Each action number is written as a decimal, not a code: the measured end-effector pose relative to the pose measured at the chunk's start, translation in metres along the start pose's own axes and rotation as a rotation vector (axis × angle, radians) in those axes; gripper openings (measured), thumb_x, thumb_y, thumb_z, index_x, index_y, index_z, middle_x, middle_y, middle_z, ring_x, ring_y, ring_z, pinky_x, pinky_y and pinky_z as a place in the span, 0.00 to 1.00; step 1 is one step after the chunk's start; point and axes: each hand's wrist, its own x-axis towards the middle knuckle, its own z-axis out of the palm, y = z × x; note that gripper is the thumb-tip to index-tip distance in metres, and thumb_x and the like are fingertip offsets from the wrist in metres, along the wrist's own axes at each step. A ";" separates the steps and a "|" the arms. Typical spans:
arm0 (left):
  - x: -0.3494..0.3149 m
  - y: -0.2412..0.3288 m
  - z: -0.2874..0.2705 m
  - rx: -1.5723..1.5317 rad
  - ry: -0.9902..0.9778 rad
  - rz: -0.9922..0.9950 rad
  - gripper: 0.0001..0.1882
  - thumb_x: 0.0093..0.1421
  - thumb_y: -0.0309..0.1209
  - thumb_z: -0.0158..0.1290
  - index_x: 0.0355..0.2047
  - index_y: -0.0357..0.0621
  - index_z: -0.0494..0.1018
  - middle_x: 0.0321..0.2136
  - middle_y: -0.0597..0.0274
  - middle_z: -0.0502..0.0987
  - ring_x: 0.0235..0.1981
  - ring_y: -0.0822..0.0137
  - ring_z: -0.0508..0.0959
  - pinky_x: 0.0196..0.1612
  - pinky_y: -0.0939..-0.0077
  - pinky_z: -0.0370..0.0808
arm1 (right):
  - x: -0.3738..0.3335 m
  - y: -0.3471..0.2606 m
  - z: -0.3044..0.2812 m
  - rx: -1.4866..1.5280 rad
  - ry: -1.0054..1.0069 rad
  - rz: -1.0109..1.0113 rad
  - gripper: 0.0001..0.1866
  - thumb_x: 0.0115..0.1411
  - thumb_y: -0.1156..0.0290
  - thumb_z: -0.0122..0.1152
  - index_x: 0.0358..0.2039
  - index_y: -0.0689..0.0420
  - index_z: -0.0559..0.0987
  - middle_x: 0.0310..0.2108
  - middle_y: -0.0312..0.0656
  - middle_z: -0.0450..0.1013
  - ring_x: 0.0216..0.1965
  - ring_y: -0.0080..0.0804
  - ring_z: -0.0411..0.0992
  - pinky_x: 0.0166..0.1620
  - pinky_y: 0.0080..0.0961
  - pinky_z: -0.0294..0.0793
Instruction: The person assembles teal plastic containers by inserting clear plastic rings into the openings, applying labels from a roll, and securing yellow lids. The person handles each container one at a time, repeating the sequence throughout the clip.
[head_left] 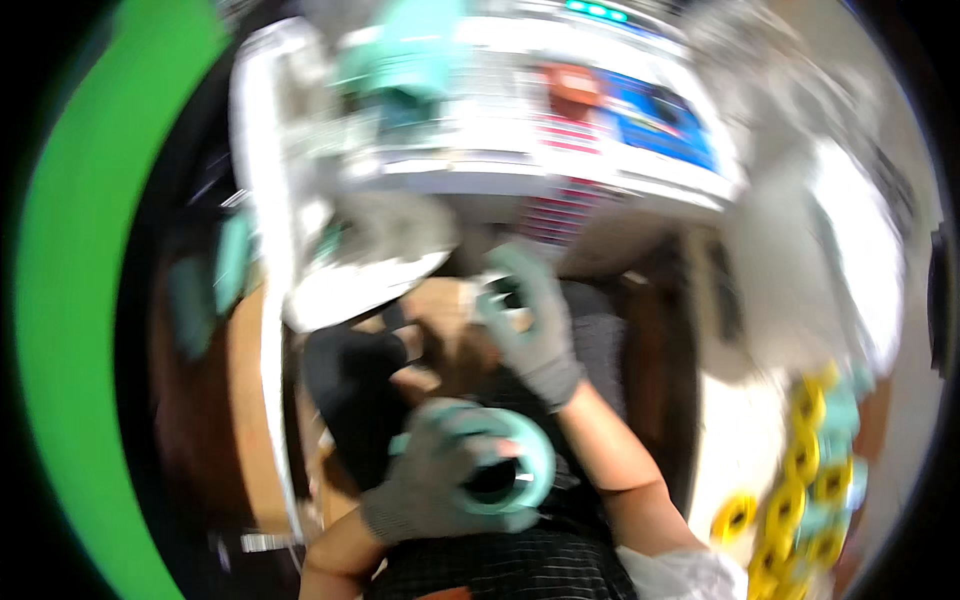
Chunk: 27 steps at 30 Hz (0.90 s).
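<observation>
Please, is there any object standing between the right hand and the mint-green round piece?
Nothing visible stands between the right hand and the mint-green round piece; only the left hand covers its left side. Blur hides finer details.

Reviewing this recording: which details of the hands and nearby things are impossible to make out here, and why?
- Head view: part of the round mint-green ring; the grey-and-green-gloved left hand covers it.
- Head view: whether the similarly gloved right hand grips anything; motion blur.
- Head view: what the orange-red block near the top is; motion blur.
- Head view: lowest of the yellow-ended green rolls; cut off by the lower edge.
</observation>
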 end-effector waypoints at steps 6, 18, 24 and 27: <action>0.038 -0.028 -0.007 -0.391 -0.249 0.056 0.40 0.38 0.37 0.81 0.51 0.45 0.74 0.49 0.51 0.81 0.47 0.52 0.82 0.53 0.58 0.79 | -0.118 -0.010 -0.126 -0.104 0.245 0.156 0.04 0.63 0.76 0.68 0.34 0.64 0.84 0.42 0.48 0.81 0.42 0.39 0.81 0.46 0.31 0.81; 0.064 -0.005 0.034 -0.180 -0.386 -0.031 0.40 0.33 0.33 0.71 0.51 0.41 0.73 0.44 0.55 0.77 0.43 0.59 0.79 0.48 0.64 0.77 | -0.290 0.005 -0.319 -0.925 0.833 0.524 0.08 0.64 0.74 0.68 0.43 0.58 0.85 0.45 0.45 0.78 0.35 0.33 0.78 0.38 0.26 0.78; 0.079 0.012 0.043 -0.141 -0.390 0.067 0.40 0.34 0.34 0.73 0.52 0.44 0.75 0.40 0.57 0.80 0.40 0.56 0.78 0.44 0.61 0.76 | -0.275 0.032 -0.361 -1.396 0.442 0.746 0.13 0.59 0.70 0.62 0.45 0.52 0.85 0.50 0.44 0.78 0.49 0.49 0.75 0.50 0.44 0.77; 0.074 0.010 0.042 -0.205 -0.380 0.051 0.40 0.34 0.35 0.73 0.52 0.44 0.76 0.40 0.57 0.79 0.39 0.57 0.77 0.44 0.62 0.76 | -0.282 0.053 -0.382 -1.381 0.338 0.778 0.10 0.55 0.68 0.65 0.38 0.46 0.87 0.50 0.42 0.78 0.48 0.49 0.75 0.48 0.44 0.78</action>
